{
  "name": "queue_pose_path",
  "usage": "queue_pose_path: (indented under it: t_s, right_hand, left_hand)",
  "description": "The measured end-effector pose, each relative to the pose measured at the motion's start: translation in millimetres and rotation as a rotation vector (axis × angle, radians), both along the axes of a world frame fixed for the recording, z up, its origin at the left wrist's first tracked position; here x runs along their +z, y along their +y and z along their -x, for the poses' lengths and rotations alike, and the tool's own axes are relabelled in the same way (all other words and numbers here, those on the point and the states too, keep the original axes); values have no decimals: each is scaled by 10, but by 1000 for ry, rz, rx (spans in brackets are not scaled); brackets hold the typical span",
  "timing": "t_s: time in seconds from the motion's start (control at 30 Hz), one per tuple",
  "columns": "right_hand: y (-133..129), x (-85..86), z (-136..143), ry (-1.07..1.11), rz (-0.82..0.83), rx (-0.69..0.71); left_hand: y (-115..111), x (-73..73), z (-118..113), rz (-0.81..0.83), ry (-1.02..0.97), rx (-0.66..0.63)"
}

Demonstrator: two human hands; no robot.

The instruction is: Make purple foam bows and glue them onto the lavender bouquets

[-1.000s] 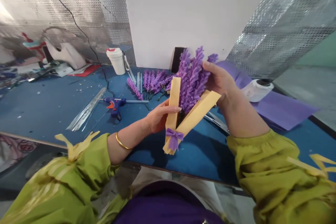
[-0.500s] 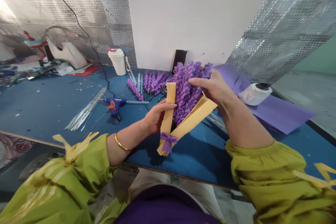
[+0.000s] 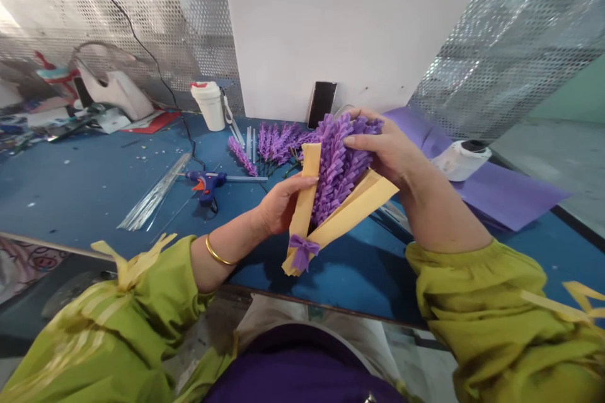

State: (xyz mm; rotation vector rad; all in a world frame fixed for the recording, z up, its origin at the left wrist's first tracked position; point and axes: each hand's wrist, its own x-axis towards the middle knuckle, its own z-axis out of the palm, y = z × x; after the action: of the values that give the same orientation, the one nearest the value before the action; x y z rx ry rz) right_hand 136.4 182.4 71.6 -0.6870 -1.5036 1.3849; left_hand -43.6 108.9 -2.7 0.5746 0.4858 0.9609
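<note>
A bouquet of purple lavender-like flowers (image 3: 335, 167) stands tilted inside a folded yellow paper wrap (image 3: 347, 211), tied low down with a small purple bow (image 3: 302, 252). My left hand (image 3: 286, 201) is closed round the left side of the wrap, its thumb lying on the yellow strip. From the upper right, my right hand (image 3: 385, 145) holds the flower heads, thumb in front and the other fingers partly hidden behind them. The bouquet is above the front edge of the blue table (image 3: 94, 189).
A blue glue gun (image 3: 208, 186), silvery strips (image 3: 158, 192) and loose purple sprigs (image 3: 278, 141) lie left of the bouquet. Behind are a white cup (image 3: 209, 107), a phone (image 3: 322, 104) and a white board (image 3: 350, 31). Purple sheets (image 3: 510, 195) and a white object (image 3: 460, 160) are on the right.
My right hand has shifted slightly on the flower heads, and the wrap's right flap has swung a little outward. The view has tilted slightly downward.
</note>
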Motion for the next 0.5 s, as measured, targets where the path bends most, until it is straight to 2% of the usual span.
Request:
queue_pose_path:
  t_s: [0.13, 0.3, 0.5]
  right_hand:
    - [16, -32, 53, 13, -36, -145]
    - [42, -31, 57, 115, -43, -207]
    - [35, 24, 10, 141, -93, -251]
  left_hand:
    - [20, 36, 50, -19, -74, -60]
    - [96, 51, 130, 10, -135, -179]
    - [102, -48, 129, 17, -16, -498]
